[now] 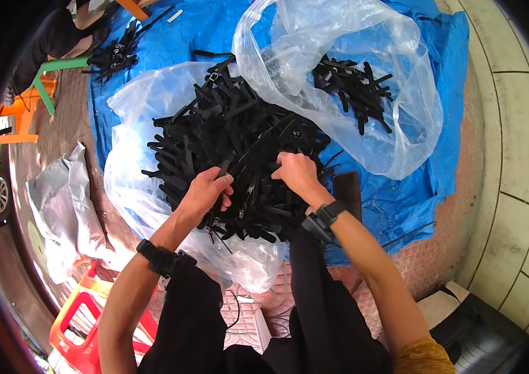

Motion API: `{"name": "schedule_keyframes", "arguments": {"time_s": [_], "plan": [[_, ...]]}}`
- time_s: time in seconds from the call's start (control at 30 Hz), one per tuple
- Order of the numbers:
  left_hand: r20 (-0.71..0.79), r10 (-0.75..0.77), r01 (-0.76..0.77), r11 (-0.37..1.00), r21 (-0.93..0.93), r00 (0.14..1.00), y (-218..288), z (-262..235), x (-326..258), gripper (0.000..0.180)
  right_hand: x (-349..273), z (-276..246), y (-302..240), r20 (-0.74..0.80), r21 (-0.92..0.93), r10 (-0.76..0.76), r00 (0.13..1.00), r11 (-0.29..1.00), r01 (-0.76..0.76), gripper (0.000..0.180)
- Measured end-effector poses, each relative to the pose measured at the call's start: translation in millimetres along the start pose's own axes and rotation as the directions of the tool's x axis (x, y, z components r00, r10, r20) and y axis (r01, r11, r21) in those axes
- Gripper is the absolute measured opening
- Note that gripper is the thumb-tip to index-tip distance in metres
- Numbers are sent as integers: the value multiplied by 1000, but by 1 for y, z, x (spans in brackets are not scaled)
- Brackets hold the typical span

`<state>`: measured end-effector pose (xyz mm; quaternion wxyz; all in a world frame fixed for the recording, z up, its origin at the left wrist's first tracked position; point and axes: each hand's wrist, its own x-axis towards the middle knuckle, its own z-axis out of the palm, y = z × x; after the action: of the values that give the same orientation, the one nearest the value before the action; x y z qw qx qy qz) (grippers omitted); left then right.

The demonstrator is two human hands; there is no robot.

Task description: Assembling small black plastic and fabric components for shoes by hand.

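- Far left, I see a small bunch of black straps (118, 55) on the blue tarp (445, 124), well apart from the rest; I can't tell from here whether these have been dealt with.
- In the middle, the main heap (233, 124) of black straps, with a few metal glints, sits on pale plastic sheeting (126, 165), loose and jumbled. I judge most of the handling is still left here, since the heap is by far the largest.
- Right of it, a smaller pile (355, 93) shows within the outline of a clear plastic bag (417, 112). It could be a finished batch, but I can't confirm that, or whether it lies inside the bag or behind the film.
- Left hand (211, 189): I have it palm-inward over the near side of the heap, the forearm slanting up from below, thumb and forefinger seemingly pinching one strap end (225, 167), the other fingers curled.
- Right hand (297, 174): apart from the left, it reaches in from the lower right, knuckles up, fingers bent down at the heap's right part. I can't tell whether they grip anything. A dark phone-like slab (347, 194) lies just beside that wrist.
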<state>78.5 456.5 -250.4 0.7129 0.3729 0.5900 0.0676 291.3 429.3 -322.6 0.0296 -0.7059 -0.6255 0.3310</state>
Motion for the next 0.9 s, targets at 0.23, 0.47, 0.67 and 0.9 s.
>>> {"name": "schedule_keyframes", "arguments": {"time_s": [0.23,0.47,0.67,0.9], "plan": [[16,-46,47,988,-146,999,6,-6,-7,15,-19,-37,2,-21,-76,-205,978,976,203,20],[56,-2,19,952,-307,998,15,1,-7,15,-57,-110,20,6,-397,-438,899,824,404,14],[61,25,3,909,-417,998,7,0,-6,14,-43,-180,54,-332,-336,-321,887,919,206,12],[-15,-7,1,935,-355,1000,4,-9,-7,16,-5,-76,-22,-40,-284,-645,763,739,610,45]]}}
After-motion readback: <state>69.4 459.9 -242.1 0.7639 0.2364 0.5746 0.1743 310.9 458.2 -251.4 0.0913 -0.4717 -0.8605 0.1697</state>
